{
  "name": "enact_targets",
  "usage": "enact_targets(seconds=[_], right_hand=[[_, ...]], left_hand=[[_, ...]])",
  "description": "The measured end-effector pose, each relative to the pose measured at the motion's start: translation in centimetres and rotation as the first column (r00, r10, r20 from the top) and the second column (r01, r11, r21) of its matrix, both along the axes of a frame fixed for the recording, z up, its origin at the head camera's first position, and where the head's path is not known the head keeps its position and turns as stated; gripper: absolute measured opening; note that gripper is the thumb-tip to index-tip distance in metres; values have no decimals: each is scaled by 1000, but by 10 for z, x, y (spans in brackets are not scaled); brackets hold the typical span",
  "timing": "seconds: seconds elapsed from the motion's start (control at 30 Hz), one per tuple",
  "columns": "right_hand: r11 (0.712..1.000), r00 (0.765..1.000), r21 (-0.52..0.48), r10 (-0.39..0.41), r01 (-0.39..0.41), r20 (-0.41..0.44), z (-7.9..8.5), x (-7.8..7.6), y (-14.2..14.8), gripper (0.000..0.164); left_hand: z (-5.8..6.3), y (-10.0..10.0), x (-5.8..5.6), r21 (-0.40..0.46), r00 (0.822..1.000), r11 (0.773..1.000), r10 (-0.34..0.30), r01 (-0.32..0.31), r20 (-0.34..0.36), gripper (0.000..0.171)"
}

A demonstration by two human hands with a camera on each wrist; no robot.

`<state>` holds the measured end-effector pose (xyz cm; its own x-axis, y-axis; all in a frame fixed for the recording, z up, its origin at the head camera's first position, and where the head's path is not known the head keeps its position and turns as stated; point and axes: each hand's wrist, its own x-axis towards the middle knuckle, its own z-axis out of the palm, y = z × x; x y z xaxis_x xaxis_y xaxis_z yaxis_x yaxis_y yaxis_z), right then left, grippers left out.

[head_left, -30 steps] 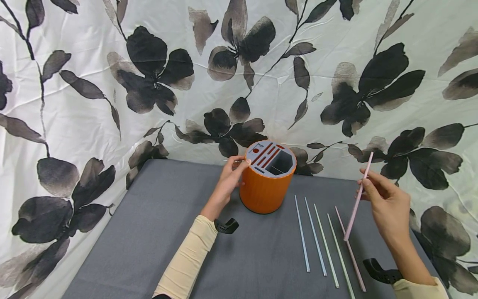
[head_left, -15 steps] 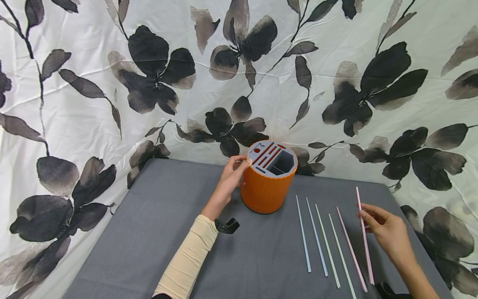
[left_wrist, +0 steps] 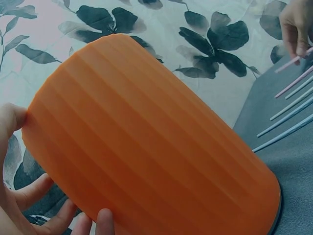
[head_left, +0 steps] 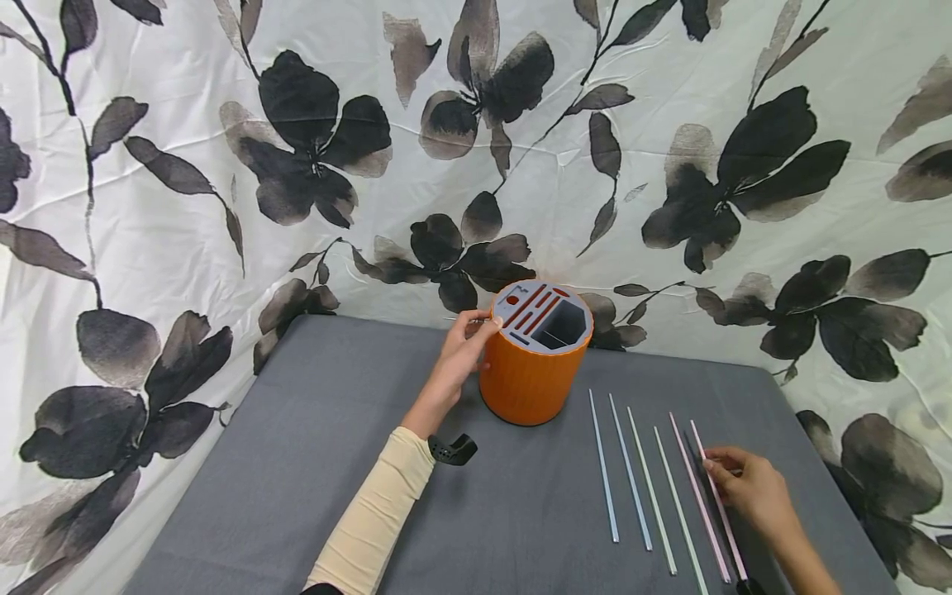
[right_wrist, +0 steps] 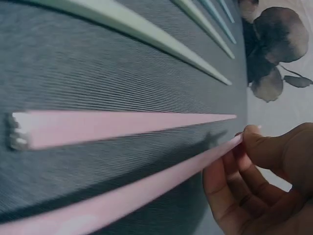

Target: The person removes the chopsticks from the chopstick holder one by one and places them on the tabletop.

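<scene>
My left hand [head_left: 455, 359] holds an orange, ridged utensil holder [head_left: 530, 384] by its left side, thumb at the rim. The holder stands upright, its grey top cut with slots, holes and one large opening. In the left wrist view, fingertips [left_wrist: 105, 218] lie against the orange wall. My right hand [head_left: 759, 492] pinches a pink chopstick [right_wrist: 146, 188] near its far end, low over the cloth. Just left of it lies another pink chopstick [head_left: 698, 496], roughly parallel, with a silvery end in the right wrist view.
Left of the pink pair lie two pale green chopsticks [head_left: 653, 496] and two light blue chopsticks [head_left: 602, 463], lengthwise on the grey-covered table [head_left: 335, 397]. Behind the table hangs a white cloth [head_left: 565, 198] with dark flowers, close to the holder.
My right hand has lowered the pink chopstick from a raised tilt and moved it left beside the other pink one. The left hand and holder stay put.
</scene>
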<state>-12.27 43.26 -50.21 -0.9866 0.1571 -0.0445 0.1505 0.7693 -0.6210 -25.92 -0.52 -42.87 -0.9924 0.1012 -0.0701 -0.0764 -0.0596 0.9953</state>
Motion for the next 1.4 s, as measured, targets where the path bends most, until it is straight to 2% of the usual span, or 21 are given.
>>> enact_targets(seconds=[0.2,0.47,0.8,0.97,1.17,1.4], right_hand=[[999,995,-11,-34,35,93,-12,3,-2,29],[997,994,-55,-53,59,92,-17,5,-11,25],[998,994,-43,-48,52,98,-18,0,-12,22],[1000,996,-3,-24,24,86,-21,0,-9,20],[994,998,106,3,-10,64,-22,0,-10,17],[984,997,174,20,-34,78,-19,1,-5,15]], left_hand=[[1,1,0,-2,1000,1000,-3,3,-1,52],[0,-2,0,2,1000,1000,9,-9,1,51],[0,-4,-3,-7,1000,1000,4,-4,7,53],[0,-4,-4,-16,1000,1000,-12,12,7,53],[1,-4,-5,-41,1000,999,-27,27,6,54],[4,-4,-3,-77,999,996,-48,48,6,55]])
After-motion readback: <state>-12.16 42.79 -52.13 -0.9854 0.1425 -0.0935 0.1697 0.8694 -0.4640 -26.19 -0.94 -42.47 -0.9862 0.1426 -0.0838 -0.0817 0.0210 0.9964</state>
